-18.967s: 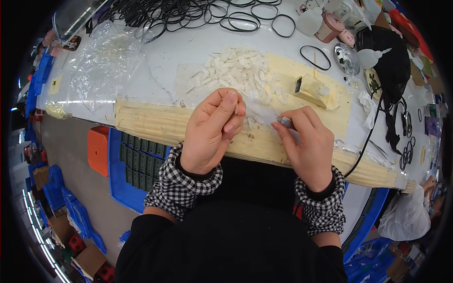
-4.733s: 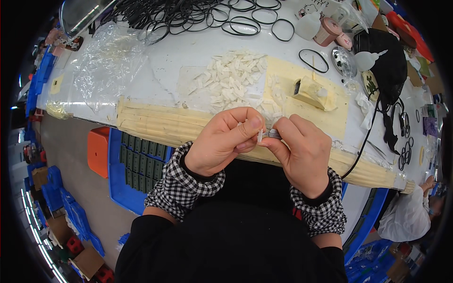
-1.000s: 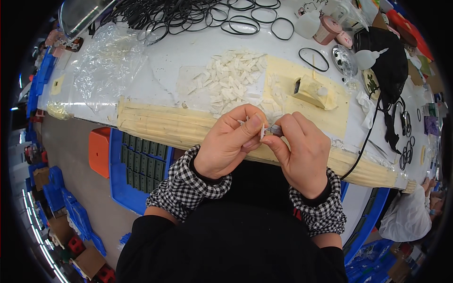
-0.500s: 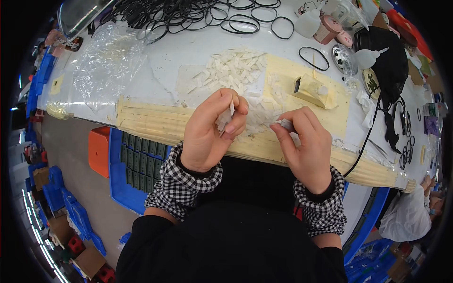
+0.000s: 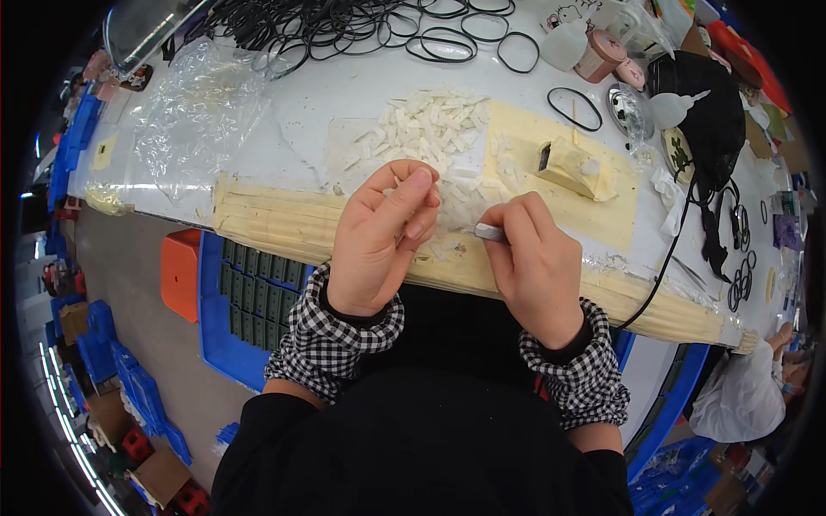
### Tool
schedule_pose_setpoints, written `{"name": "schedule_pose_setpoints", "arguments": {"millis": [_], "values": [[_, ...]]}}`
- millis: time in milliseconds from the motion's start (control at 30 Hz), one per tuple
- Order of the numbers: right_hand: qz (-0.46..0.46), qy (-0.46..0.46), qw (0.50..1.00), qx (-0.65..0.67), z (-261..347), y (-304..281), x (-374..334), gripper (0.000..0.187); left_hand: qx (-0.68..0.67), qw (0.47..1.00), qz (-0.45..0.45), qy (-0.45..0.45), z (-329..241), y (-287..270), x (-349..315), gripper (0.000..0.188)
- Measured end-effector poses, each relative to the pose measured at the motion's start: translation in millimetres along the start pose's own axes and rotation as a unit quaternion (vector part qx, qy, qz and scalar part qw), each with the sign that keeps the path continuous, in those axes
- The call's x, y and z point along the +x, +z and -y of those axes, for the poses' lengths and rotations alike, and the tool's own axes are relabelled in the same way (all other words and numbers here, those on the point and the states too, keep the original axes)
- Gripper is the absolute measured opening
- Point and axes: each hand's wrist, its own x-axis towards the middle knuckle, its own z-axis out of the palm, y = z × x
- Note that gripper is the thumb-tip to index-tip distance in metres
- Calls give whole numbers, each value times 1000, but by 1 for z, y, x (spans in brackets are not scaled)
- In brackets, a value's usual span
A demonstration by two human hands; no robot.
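Observation:
My left hand (image 5: 376, 236) is closed above the bench's front edge, thumb pressed on the curled fingers; whatever lies in its pinch is hidden. To its right, my right hand (image 5: 540, 267) pinches a small grey, blunt-ended piece (image 5: 490, 232) between thumb and forefinger; the rest of that piece disappears into the grip. Just beyond both hands lies a heap of small white strips (image 5: 430, 125), with more scattered strips (image 5: 465, 202) between the hands. A yellow sheet (image 5: 559, 202) bears a yellow-wrapped block (image 5: 570, 168) with a dark end, beyond my right hand.
Black rubber-like loops (image 5: 344, 30) pile up at the back. Crumpled clear plastic (image 5: 194, 120) lies at the left. A squeeze bottle (image 5: 675, 107) and a black bag (image 5: 701, 103) stand at the right. A blue crate (image 5: 211, 318) and an orange stool (image 5: 181, 275) are below the bench.
My right hand has shifted slightly left, and the grey piece in it now shows more. My left thumb has moved up over the fingers; the pale piece seen there earlier no longer shows.

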Motion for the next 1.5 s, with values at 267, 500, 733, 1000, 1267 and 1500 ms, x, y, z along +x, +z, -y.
{"name": "schedule_pose_setpoints", "arguments": {"millis": [267, 500, 733, 1000, 1267, 1500], "values": [[18, 138, 942, 306, 6, -17, 3, 8, 80, 989, 106, -69, 7, 6, -3, 25], [41, 113, 933, 340, 10, -18, 3, 12, 1, 991, 127, -52, 17, 1, -2, 14], [-9, -42, 999, -1, 4, -19, 5, 29, -2, 989, 108, -99, 10, 2, -3, 15], [-16, -60, 996, -70, 2, -19, 5, 33, 1, 983, 137, -123, 6, -1, -1, 18], [-6, -56, 995, -81, 4, -20, 4, 32, 3, 983, 132, -128, 6, 0, -1, 18], [-13, -63, 994, -92, 4, -19, 3, 32, 5, 984, 125, -124, 5, 1, -3, 17]]}}
